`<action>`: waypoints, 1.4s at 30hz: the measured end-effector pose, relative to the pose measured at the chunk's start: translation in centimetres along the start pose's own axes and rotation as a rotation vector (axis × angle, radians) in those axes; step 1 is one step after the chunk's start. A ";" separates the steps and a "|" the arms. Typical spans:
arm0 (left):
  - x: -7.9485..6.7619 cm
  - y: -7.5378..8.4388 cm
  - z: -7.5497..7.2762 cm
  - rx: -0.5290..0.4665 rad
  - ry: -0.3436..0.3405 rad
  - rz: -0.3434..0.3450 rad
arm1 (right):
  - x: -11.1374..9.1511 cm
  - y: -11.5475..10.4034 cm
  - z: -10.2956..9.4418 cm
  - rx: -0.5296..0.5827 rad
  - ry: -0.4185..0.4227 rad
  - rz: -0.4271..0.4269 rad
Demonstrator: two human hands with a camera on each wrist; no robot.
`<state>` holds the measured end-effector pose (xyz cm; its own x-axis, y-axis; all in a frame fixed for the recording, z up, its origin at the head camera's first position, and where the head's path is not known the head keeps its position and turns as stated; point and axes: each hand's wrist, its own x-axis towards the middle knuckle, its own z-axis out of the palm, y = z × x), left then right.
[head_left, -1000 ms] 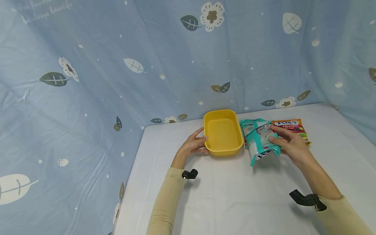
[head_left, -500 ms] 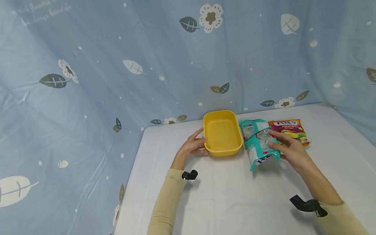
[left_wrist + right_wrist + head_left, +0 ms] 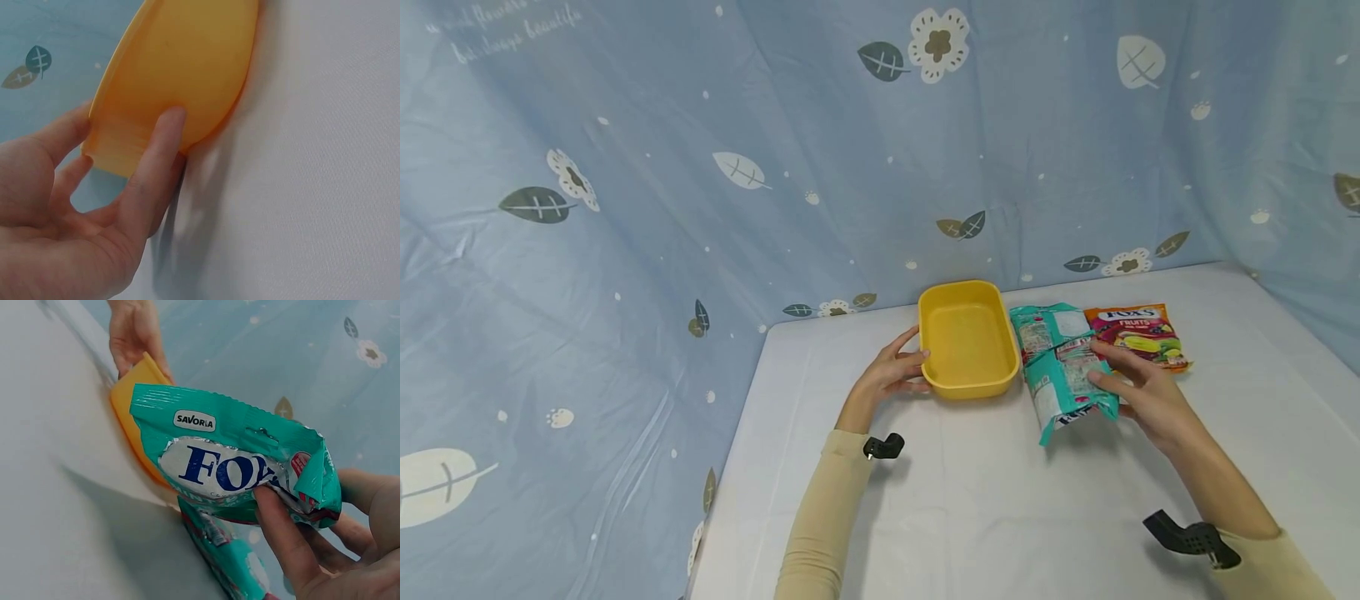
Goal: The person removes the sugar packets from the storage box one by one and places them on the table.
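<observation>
My left hand (image 3: 891,371) holds the near left side of a yellow plastic tub (image 3: 966,337), its fingertips spread on the wall in the left wrist view. A teal candy bag (image 3: 1067,379) with FOX'S lettering is pinched in my right hand (image 3: 1150,396), thumb on one face and fingers on the other. The bag is tilted, its lower end toward me. A second teal candy bag (image 3: 1037,321) lies partly hidden behind it, right beside the tub. In the right wrist view the held bag (image 3: 225,462) overlaps the tub (image 3: 134,415).
A red and orange FOX'S fruits candy bag (image 3: 1150,333) lies to the right, behind my right hand. White cloth covers the table (image 3: 985,500). A blue printed curtain (image 3: 820,125) rises at the back and left edges.
My right hand and its teal candy bag have come slightly toward me, uncovering more of the red bag and of the second teal bag. My left hand and the tub stay put.
</observation>
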<state>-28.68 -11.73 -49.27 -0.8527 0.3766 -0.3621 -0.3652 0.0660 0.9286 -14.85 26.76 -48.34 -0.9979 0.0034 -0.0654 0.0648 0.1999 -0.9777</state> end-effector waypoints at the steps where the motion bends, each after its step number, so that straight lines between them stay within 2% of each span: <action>1: 0.0 0.0 0.0 -0.003 0.000 0.001 | -0.1 0.1 0.0 0.002 0.000 -0.001; 11: 0.1 0.0 0.0 -0.003 0.012 -0.006 | -1.0 1.0 0.1 0.010 -0.010 0.002; 23: 0.0 -0.1 0.1 -0.026 0.015 -0.005 | -1.7 2.2 0.2 -0.018 -0.022 0.055; 34: -0.2 0.0 0.1 -0.025 -0.001 0.000 | -2.3 3.4 0.0 0.066 -0.030 0.104; 42: -0.2 0.0 0.1 -0.018 -0.006 0.002 | -2.6 4.2 -0.2 0.056 -0.032 0.111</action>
<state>-28.51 -11.74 -49.21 -0.8509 0.3825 -0.3600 -0.3706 0.0485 0.9275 -12.02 27.80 -52.26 -0.9837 -0.0090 -0.1797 0.1766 0.1453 -0.9735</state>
